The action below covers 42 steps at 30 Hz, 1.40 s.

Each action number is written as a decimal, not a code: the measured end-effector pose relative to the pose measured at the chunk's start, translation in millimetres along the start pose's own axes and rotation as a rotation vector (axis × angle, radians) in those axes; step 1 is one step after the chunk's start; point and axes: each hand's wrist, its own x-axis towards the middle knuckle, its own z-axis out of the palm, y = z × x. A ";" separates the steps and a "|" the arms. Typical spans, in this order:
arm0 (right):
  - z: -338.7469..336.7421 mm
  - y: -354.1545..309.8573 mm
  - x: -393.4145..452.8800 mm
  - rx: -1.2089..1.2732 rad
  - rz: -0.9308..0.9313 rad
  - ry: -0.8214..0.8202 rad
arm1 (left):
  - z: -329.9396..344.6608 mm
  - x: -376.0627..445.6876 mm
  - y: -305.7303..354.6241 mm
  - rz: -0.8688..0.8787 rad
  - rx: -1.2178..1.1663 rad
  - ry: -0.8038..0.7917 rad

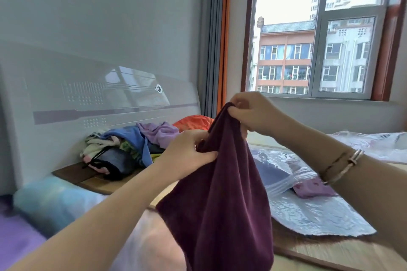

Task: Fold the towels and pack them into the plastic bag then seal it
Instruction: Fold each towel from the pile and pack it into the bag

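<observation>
A dark maroon towel (222,200) hangs in front of me, held up above the bed. My left hand (187,154) grips its upper edge on the left side. Higher and to the right, my right hand (253,114) pinches the towel's top corner. Behind the towel a clear plastic zip bag (308,211) lies flat on the bed, with a folded blue towel (271,171) and a purple towel (312,189) inside near its zip strip. The towel hides the bag's left part.
A pile of mixed cloths (130,143) in blue, lilac and orange lies by the white headboard (66,99). More crinkled plastic (374,141) lies at the far right. A window (317,35) is behind, and a light blue pillow (50,200) lies at the left.
</observation>
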 end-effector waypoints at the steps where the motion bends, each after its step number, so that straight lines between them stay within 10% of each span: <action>1: 2.8 1.3 3.8 0.053 0.036 0.021 | -0.7 -3.6 -12.1 -0.017 0.024 -0.041; 8: 17.1 34.6 36.5 0.099 0.189 0.158 | -47.1 -11.7 -80.7 -0.297 0.144 -0.066; 20: 69.5 90.5 111.9 0.470 0.590 0.077 | -132.0 43.7 -130.2 -0.297 0.539 -0.073; 29: 71.5 97.6 142.6 0.844 0.313 0.257 | -162.2 89.3 -117.4 -0.094 0.525 0.461; 42: 114.0 145.6 -11.7 0.018 0.445 -0.538 | -74.9 -80.8 -191.3 -0.407 0.193 -0.376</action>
